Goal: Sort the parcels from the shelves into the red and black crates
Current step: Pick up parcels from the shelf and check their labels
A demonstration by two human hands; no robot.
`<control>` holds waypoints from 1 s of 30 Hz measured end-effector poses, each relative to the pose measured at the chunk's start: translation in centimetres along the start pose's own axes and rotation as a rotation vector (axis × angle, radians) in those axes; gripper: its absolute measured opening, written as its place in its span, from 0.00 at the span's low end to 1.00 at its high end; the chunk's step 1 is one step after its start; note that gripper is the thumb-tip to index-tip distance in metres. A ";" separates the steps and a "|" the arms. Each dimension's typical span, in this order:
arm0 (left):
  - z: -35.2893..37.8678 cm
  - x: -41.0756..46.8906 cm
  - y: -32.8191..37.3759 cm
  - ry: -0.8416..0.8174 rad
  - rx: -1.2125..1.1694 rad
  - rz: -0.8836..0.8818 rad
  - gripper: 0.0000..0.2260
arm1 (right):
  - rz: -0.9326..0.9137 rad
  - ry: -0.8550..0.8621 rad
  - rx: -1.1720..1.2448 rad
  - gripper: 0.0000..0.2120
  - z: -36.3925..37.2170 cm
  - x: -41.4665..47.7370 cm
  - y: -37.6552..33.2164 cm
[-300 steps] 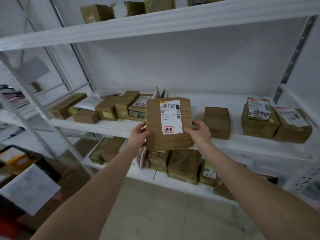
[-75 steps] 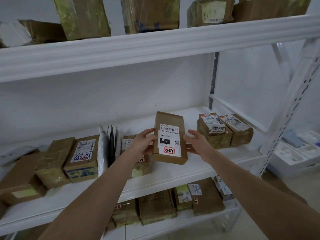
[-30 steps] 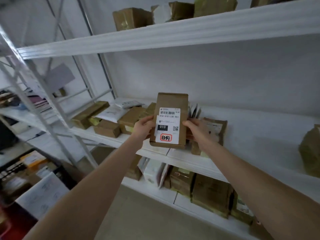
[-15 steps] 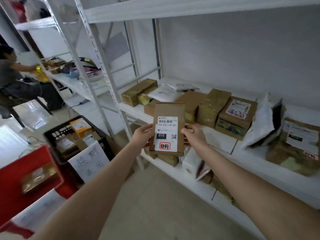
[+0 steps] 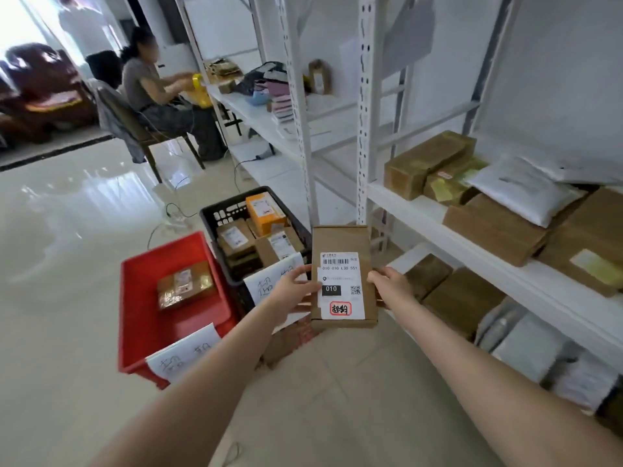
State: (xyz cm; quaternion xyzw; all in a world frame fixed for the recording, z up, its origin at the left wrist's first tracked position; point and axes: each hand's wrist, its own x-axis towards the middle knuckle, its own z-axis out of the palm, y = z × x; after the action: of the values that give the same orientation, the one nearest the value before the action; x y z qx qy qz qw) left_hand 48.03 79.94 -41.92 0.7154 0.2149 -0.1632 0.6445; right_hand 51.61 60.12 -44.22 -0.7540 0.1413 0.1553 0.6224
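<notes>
A labelled brown parcel [image 5: 342,242] is held upright, the left hand [image 5: 291,291] and right hand [image 5: 391,286] gripping its side edges with curled fingers. On the floor, the red crate [image 5: 141,294] sits at its nine o'clock and the black crate [image 5: 229,205] at ten.

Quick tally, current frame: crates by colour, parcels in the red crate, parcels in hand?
red crate: 1
black crate: 1
taped parcel inside the red crate: 1
labelled parcel held by left hand and right hand: 1
Total: 4
</notes>
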 end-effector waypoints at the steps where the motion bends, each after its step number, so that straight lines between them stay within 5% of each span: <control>1: -1.3 0.6 -0.3 0.014 -0.016 -0.012 0.22 | 0.001 -0.024 -0.016 0.09 1.5 1.0 -0.2; 12: -12.5 11.5 0.3 0.185 -0.088 -0.078 0.22 | 0.017 -0.245 -0.162 0.13 14.6 14.7 -4.5; 27: -24.3 29.2 1.7 0.459 -0.201 -0.188 0.20 | 0.362 -0.548 -0.225 0.18 27.3 30.4 -8.4; 30: -26.8 33.1 1.1 0.485 -0.189 -0.216 0.22 | 0.425 -0.548 -0.069 0.23 30.3 32.6 -8.3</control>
State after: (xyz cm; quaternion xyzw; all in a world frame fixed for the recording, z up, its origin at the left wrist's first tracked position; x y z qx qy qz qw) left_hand 75.70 109.71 -54.74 0.6431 0.4520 -0.0343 0.6171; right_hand 82.95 90.82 -55.55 -0.6586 0.1175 0.4829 0.5650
